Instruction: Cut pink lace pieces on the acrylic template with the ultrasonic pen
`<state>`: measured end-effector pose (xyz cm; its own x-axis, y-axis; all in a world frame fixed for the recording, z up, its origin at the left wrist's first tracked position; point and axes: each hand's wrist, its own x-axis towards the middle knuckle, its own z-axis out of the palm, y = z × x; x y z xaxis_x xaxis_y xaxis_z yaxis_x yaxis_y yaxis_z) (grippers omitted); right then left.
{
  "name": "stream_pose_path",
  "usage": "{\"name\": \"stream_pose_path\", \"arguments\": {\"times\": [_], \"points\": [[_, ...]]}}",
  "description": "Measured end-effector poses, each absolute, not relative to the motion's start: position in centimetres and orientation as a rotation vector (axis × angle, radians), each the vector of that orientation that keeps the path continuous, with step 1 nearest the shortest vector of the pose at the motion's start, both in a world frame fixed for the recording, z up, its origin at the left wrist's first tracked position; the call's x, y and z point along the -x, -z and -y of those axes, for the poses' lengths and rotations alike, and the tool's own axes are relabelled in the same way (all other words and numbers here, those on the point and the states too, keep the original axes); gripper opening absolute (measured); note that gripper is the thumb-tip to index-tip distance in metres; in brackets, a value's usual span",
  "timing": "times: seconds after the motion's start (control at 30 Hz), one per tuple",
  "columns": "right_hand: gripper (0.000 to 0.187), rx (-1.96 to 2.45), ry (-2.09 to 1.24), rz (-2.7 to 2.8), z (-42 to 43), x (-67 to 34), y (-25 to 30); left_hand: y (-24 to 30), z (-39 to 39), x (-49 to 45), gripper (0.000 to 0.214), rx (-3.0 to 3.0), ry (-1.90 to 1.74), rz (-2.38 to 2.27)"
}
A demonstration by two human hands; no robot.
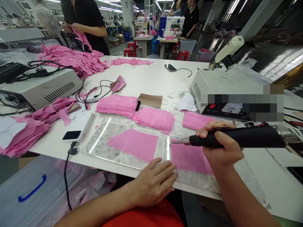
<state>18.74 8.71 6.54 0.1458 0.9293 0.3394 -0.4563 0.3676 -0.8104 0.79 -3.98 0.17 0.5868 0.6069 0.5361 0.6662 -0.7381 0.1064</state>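
Observation:
My right hand [223, 145] is wrapped round a black handheld tool [251, 137] with a slim metal tip that points left. The tip hovers over or touches the upper edge of a pink fabric piece [189, 159]; I cannot tell which. My left hand [157, 181] lies flat, fingers stretched out, at the front edge of a clear, textured plastic board [101, 138]. Its fingertips reach the lower corner of a second pink piece [136, 143]. Behind lie two stacks of pink fabric pieces, a left one [117, 105] and a right one [155, 119]. Another pink piece [196, 119] lies behind the tool.
A grey machine box [220, 82] stands at the right, another [42, 91] at the left. A white power bank [79, 127] with a cable sits near the front edge. Pink fabric [71, 60] is heaped at the back left, near a standing person [87, 25]. A phone [170, 67] lies farther back.

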Motion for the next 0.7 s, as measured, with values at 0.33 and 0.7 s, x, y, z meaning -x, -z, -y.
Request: {"name": "stream_pose_path", "arguments": {"times": [0.33, 0.7], "points": [[0.011, 0.579, -1.127, 1.060, -8.3, -17.0, -7.6, -0.4, 4.7, 1.2, 0.023, 2.449, 0.975, 1.175], [0.013, 0.526, -1.280, 1.092, -7.9, -15.3, -6.6, 0.2, 5.7, 2.5, 0.018, 2.490, 1.081, 1.087]]}}
